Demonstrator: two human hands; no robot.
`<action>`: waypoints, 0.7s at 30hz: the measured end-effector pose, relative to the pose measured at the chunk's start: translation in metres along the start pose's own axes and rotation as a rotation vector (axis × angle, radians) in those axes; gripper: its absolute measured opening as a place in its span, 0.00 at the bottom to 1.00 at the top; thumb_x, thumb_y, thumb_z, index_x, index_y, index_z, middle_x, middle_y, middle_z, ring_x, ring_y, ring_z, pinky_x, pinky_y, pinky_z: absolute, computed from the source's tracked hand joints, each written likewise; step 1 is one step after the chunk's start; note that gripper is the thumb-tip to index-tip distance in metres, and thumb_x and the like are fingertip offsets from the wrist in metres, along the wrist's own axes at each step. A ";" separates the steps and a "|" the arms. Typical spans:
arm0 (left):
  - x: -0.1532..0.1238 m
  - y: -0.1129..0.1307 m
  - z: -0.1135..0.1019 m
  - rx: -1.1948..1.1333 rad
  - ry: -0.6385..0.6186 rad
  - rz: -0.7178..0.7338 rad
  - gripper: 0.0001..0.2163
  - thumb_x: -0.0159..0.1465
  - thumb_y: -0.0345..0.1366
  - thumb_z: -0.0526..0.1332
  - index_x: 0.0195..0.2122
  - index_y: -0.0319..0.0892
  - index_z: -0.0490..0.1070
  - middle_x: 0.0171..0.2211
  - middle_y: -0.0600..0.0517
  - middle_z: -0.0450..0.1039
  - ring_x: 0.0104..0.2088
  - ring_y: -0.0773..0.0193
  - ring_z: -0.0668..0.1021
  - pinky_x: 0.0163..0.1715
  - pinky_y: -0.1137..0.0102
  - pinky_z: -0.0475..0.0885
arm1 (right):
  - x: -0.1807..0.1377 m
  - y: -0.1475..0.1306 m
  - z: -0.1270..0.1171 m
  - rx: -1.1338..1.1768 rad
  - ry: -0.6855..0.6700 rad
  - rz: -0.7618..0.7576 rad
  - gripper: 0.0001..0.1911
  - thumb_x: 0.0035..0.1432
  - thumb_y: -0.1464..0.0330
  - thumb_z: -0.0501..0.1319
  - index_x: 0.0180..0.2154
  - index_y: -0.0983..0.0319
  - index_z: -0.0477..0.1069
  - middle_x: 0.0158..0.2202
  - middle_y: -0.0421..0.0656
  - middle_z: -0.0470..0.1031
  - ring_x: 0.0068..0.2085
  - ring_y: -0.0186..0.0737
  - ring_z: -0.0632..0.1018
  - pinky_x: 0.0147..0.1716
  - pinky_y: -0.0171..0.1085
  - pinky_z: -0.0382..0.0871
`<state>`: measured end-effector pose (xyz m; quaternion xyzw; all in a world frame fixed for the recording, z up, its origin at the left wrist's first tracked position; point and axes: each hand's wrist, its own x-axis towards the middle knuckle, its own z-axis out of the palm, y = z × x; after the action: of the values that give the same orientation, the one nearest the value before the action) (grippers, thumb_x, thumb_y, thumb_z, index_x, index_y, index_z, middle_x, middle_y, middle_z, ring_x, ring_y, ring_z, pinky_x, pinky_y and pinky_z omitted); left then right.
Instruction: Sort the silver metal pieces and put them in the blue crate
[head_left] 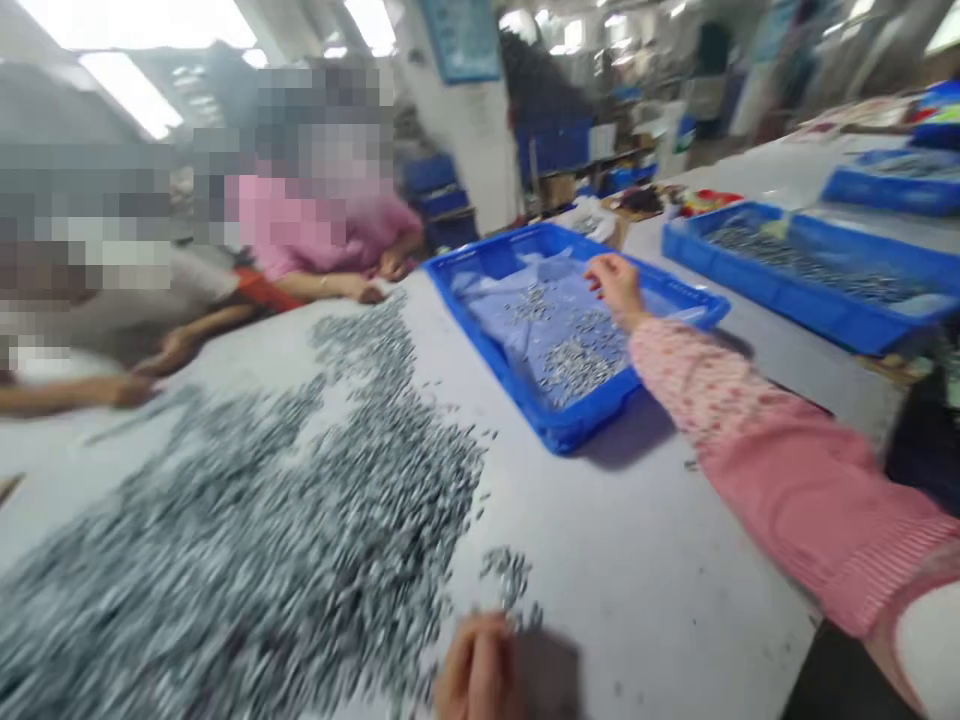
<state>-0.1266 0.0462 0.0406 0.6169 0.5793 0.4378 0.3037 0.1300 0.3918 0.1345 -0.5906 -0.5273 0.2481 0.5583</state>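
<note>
My right hand (618, 288) is over the far side of a blue plastic tray (551, 436), its fingers curled in and closed; whatever they hold is hidden. Clear plastic sheeting (491, 300) lines this tray, and small metal parts (577, 368) lie scattered and heaped on it. At the bottom edge, my left hand (481, 668) is closed, blurred and partly cut off; I cannot make out anything in it. It is beside a wide spread of small grey metal parts (300, 540), close to a little separate cluster (507, 572). The parts are too blurred to name.
Across the white table (637, 570), a person in pink (337, 230) and another person's hand (176, 350) are at the spread's far edge. More blue trays (780, 285) with metal parts stand to the right. A pillar (476, 150) rises behind the table.
</note>
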 end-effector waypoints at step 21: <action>-0.077 0.027 0.051 0.344 -0.592 0.550 0.09 0.65 0.36 0.60 0.28 0.41 0.68 0.26 0.53 0.74 0.25 0.63 0.74 0.26 0.69 0.62 | -0.274 0.013 0.021 -0.431 -1.157 -0.694 0.13 0.59 0.73 0.62 0.47 0.61 0.74 0.47 0.48 0.75 0.48 0.45 0.73 0.50 0.42 0.66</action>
<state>-0.0642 -0.0264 0.0280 0.8886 0.3458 0.2040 0.2216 0.0280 0.1562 0.0367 -0.2591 -0.9344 0.2200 0.1062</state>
